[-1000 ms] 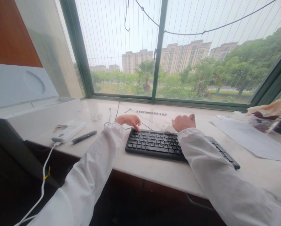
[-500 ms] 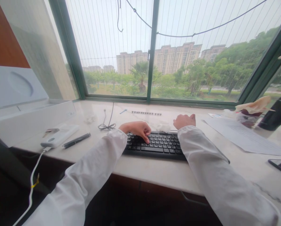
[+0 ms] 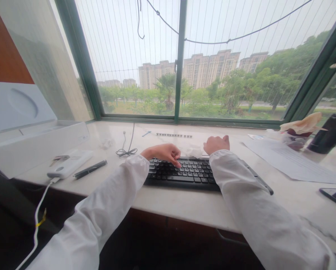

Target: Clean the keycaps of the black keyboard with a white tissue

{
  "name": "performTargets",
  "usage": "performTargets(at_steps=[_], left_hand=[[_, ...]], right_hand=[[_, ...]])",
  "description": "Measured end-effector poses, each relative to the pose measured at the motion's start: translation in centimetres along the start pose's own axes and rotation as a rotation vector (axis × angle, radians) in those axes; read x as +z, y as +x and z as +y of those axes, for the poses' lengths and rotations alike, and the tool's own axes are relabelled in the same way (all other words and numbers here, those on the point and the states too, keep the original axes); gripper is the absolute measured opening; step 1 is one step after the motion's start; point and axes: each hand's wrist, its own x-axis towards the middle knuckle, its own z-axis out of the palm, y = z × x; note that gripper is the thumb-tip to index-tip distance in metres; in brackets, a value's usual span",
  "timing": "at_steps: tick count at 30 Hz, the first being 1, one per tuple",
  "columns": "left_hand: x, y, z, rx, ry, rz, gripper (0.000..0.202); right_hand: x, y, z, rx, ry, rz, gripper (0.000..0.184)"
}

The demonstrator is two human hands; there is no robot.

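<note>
A black keyboard [image 3: 185, 179] lies along the front of the white tabletop, its right part hidden under my right sleeve. Over its upper left keys is my left hand [image 3: 166, 152], fingers curled in and thumb pointing down at the keys; anything in the fingers is too small to make out. Just behind the keyboard, my right hand [image 3: 217, 144] is closed in a fist, back towards me, so its fingertips are hidden. A crumpled whitish wad [image 3: 194, 151] lies between the two hands. Farther back runs a row of several small dark pieces [image 3: 173, 135].
Left of the keyboard are a tied cable [image 3: 126, 152], a black pen [image 3: 90, 169], a white power bank [image 3: 69, 164] with keys, and an open white box [image 3: 38, 146]. A thin blue stick [image 3: 146, 133] lies behind. Paper sheets [image 3: 291, 161], a phone [image 3: 335, 197] and a black bottle [image 3: 329, 133] are right.
My left thumb has lifted slightly from the keys and moved a little right along the keyboard. My right fist has shifted slightly left. The whole view has moved a little.
</note>
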Motion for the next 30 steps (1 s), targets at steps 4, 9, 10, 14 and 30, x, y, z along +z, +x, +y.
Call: performTargets(at_steps=[4,9,10,14,30], left_hand=[[0.5,0.2,0.3,-0.012,0.010,-0.034,0.047],[0.3,0.2,0.3,-0.009,0.023,-0.022,0.046],[0.2,0.1,0.3,-0.009,0.020,-0.026,0.045],[0.0,-0.1,0.2,0.008,-0.010,-0.040,0.043],[-1.4,0.2,-3.5,-0.287,0.380,0.481,0.030]], right_hand=[[-0.1,-0.1,-0.2,-0.011,0.000,-0.014,0.032],[0.0,-0.1,-0.3,-0.020,0.002,-0.002,0.032],[0.1,-0.1,-0.3,-0.022,0.001,0.000,0.032],[0.0,-0.2,-0.4,-0.034,0.003,0.012,0.032],[0.2,-1.4,-1.9,-0.284,0.155,-0.105,0.045]])
